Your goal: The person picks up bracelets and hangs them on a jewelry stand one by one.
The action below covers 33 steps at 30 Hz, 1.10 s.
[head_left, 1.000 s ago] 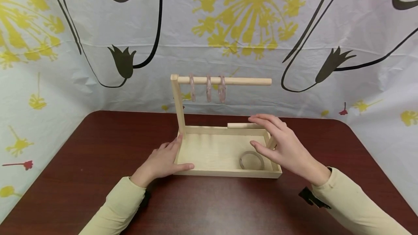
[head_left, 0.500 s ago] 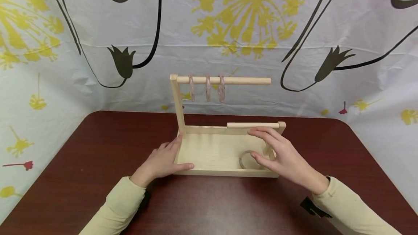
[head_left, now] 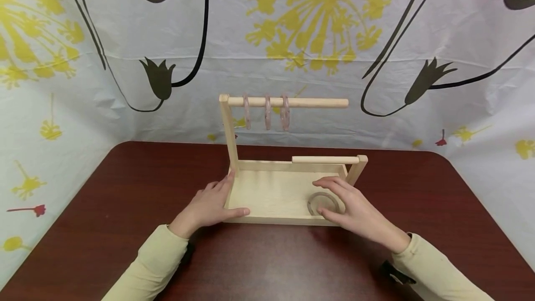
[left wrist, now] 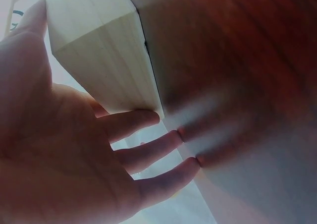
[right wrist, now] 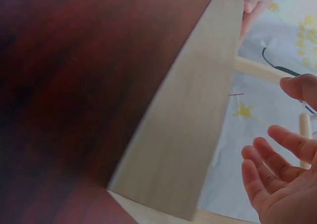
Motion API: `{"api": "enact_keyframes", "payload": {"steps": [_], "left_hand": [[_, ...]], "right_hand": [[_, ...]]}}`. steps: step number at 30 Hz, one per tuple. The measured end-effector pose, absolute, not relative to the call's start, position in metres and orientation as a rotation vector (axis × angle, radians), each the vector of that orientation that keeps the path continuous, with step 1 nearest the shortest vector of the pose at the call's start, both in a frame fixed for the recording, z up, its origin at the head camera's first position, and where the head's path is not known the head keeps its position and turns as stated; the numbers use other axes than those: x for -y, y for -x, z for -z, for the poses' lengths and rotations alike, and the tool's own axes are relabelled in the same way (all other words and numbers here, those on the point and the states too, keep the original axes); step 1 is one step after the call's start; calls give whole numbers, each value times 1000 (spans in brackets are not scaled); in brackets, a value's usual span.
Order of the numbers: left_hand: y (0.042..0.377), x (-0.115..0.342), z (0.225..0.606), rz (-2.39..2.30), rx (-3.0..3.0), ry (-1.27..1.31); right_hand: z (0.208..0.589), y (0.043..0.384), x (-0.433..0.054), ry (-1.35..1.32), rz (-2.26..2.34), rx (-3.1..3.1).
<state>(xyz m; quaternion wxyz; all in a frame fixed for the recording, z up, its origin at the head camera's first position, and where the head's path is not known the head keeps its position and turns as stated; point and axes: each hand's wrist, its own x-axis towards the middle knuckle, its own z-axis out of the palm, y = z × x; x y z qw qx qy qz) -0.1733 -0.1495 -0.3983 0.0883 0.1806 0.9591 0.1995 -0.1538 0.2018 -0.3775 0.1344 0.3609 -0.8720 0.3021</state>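
A shallow wooden tray (head_left: 267,220) has a tall post with a long bar (head_left: 322,102) at its left and a short bar (head_left: 322,160) at its right. Several pinkish clear bangles (head_left: 268,117) hang from the long bar. One more clear bangle (head_left: 310,206) lies flat inside the tray at its front right. My left hand (head_left: 206,206) rests against the tray's left end, thumb on the front edge; in the left wrist view its fingers are extended, some touching the table. My right hand (head_left: 359,210) hovers over the lone bangle, fingers and thumb apart, holding nothing.
The tray stands on a dark reddish-brown table (head_left: 267,264). Behind it hangs a white sheet (head_left: 234,27) printed with flowers. The short bar's post (head_left: 356,171) rises just behind my right hand.
My right hand has come down and leftward from beside the short bar to the bangle in the tray, uncovering the bar and its post. The left hand stays in place.
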Motion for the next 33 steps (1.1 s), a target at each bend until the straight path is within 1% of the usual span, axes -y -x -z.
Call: {"api": "enact_keyframes", "payload": {"steps": [18,26,33], "left_hand": [[173,149,397,-595,-2849,-524],[173,149,397,-598,-2848,-519],[173,148,397,-587,-2856,-528]], "right_hand": [[395,154,-205,-950,-796,2798],[398,152,-204,-949,-796,2877],[398,152,-201,-1002,-644,2887]]}}
